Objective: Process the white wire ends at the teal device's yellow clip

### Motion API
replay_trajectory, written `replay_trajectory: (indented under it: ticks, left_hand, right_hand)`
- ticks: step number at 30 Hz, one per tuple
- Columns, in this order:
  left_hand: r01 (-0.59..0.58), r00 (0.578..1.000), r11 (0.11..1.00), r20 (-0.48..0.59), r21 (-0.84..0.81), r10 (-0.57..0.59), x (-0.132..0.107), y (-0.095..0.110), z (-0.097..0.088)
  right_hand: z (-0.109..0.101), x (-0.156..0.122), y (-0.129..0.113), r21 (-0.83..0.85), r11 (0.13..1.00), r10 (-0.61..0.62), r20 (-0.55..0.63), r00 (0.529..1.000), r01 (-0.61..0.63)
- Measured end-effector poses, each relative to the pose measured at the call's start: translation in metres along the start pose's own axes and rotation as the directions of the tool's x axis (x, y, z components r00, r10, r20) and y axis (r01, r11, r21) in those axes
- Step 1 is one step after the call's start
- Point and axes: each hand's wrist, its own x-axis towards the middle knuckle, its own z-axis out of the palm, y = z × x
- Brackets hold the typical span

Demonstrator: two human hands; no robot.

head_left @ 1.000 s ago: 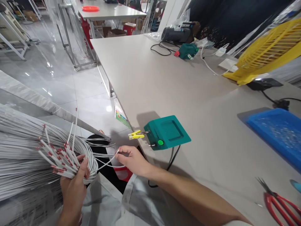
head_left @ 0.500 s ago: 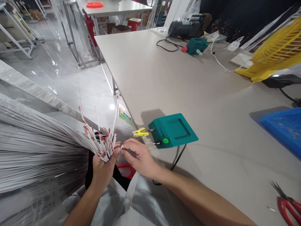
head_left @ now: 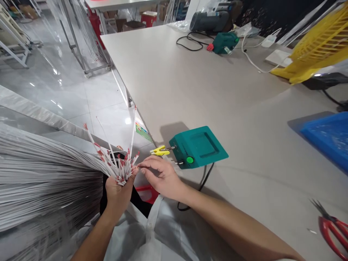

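My left hand (head_left: 119, 197) is closed around a bundle of white wires (head_left: 123, 170), most with red tips that fan upward out of the fist. Beside the left thumb, my right hand (head_left: 163, 177) pinches one thin wire end between thumb and forefinger; its very tip is too small to make out. Just beyond the right hand, a green device (head_left: 190, 146) with a round green button sits at the table edge. A yellow clip (head_left: 160, 150) is attached to a metal post on its side.
Long white wires (head_left: 49, 174) lie in a thick mass on the left. On the table (head_left: 244, 188) are red-handled scissors (head_left: 333, 230), a blue tray (head_left: 326, 141), a yellow fan (head_left: 320, 43) and a second green device (head_left: 225, 42). A red stool (head_left: 148, 194) shows below my hands.
The view has shifted slightly, so the table things appear a little higher and further left. Both hands remain together at the wire tips; my right fingertips still pinch the wire end.
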Motion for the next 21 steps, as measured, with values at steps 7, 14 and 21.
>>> replay_trajectory:
  ticks: [7, 14, 21]
  left_hand:
    - [0.018, 0.991, 0.998, 0.13, 0.067, -0.027, -0.001, -0.008, -0.006]
    - [0.042, 0.943, 0.997, 0.326, 0.071, -0.063, 0.004, -0.01, -0.015]
    - [-0.056, 0.895, 0.958, 0.439, 0.282, -0.077, 0.006, -0.004, -0.014]
  right_hand:
    - [-0.006, 0.007, -0.002, 0.081, 0.992, 0.085, 0.083, 0.993, -0.092]
    - [-0.021, 0.013, -0.006, -0.127, 0.988, -0.048, 0.249, 0.967, 0.082]
    - [-0.029, 0.009, 0.0, -0.528, 0.605, -0.343, 0.503, 0.794, 0.596]
